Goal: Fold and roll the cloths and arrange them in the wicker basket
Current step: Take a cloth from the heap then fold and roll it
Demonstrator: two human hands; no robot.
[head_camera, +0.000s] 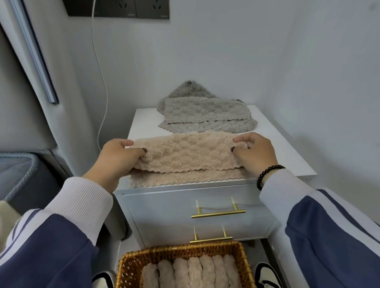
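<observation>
A beige fluffy cloth lies folded lengthwise on the front of a white nightstand top. My left hand pinches its left end and my right hand pinches its right end. Behind it lie grey cloths, also folded, stacked near the wall. Below, on the floor, a wicker basket holds several rolled beige cloths side by side.
The nightstand has two drawers with gold handles. A white cable hangs from a dark wall socket panel. A grey bed edge stands at left. My shoes flank the basket.
</observation>
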